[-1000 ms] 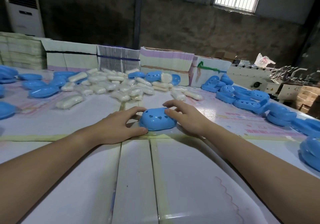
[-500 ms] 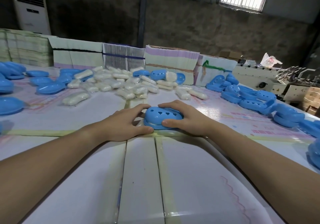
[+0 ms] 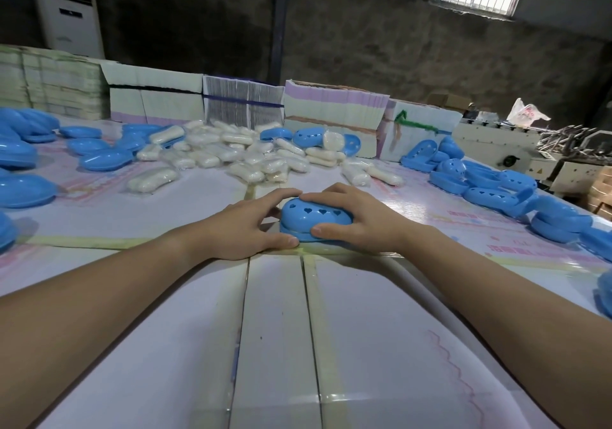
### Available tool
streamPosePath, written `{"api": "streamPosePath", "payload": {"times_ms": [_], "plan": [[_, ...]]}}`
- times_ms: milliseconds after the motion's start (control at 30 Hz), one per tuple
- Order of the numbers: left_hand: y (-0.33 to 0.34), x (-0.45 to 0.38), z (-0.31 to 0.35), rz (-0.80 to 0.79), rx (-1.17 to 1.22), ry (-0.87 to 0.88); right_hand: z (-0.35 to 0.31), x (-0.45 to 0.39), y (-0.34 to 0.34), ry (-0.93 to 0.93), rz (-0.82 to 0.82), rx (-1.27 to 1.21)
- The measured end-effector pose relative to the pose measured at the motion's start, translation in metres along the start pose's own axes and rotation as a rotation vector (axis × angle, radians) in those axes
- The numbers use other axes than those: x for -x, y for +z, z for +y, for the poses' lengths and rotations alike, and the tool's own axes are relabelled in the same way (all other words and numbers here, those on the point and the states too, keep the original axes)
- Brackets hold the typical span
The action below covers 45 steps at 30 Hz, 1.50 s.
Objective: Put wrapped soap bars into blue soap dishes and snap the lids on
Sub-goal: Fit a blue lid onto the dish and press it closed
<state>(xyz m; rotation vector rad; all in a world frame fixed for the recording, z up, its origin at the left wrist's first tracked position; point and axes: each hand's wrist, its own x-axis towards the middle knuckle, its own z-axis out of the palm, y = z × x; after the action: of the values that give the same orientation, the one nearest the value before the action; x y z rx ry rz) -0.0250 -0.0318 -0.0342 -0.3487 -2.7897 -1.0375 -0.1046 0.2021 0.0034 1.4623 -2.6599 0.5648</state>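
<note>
A blue soap dish (image 3: 316, 218) with heart-shaped holes in its lid sits on the table in front of me, lid on top of its base. My left hand (image 3: 246, 226) grips its left end, thumb at the front edge and fingers over the back. My right hand (image 3: 356, 221) grips its right end the same way. What is inside the dish is hidden. A heap of wrapped white soap bars (image 3: 245, 155) lies further back in the middle.
Blue dish halves lie in a pile at the left (image 3: 23, 163) and another at the right (image 3: 490, 183). Stacks of flat cartons (image 3: 334, 110) line the table's far edge. A white floor air conditioner (image 3: 68, 11) stands behind, and machinery (image 3: 516, 150) sits at the right.
Both hands have closed in over the dish from its sides, and the lid now sits squarely on the base. The view has tilted slightly.
</note>
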Motion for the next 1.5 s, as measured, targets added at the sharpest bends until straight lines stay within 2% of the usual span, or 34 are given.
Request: {"api": "streamPosePath", "payload": {"times_ms": [233, 533, 767, 1067, 1333, 1500], "plan": [[-0.001, -0.001, 0.001, 0.026, 0.010, 0.007, 0.005, 0.000, 0.011, -0.005, 0.122, -0.137], [-0.001, -0.001, 0.001, 0.033, 0.002, 0.009, 0.009, 0.001, 0.014, 0.002, 0.123, -0.215], [0.000, -0.001, 0.000, 0.069, 0.007, 0.013, 0.004, -0.003, 0.014, -0.005, 0.113, -0.031], [0.000, -0.001, 0.001, 0.049, -0.041, 0.025, 0.010, 0.004, 0.006, -0.025, 0.007, -0.169], [0.000, -0.001, 0.001, 0.050, -0.038, -0.001, 0.016, 0.009, 0.006, -0.011, 0.183, -0.145], [-0.001, 0.001, 0.003, 0.172, 0.003, 0.042, 0.004, 0.002, 0.008, -0.072, 0.216, -0.046]]}}
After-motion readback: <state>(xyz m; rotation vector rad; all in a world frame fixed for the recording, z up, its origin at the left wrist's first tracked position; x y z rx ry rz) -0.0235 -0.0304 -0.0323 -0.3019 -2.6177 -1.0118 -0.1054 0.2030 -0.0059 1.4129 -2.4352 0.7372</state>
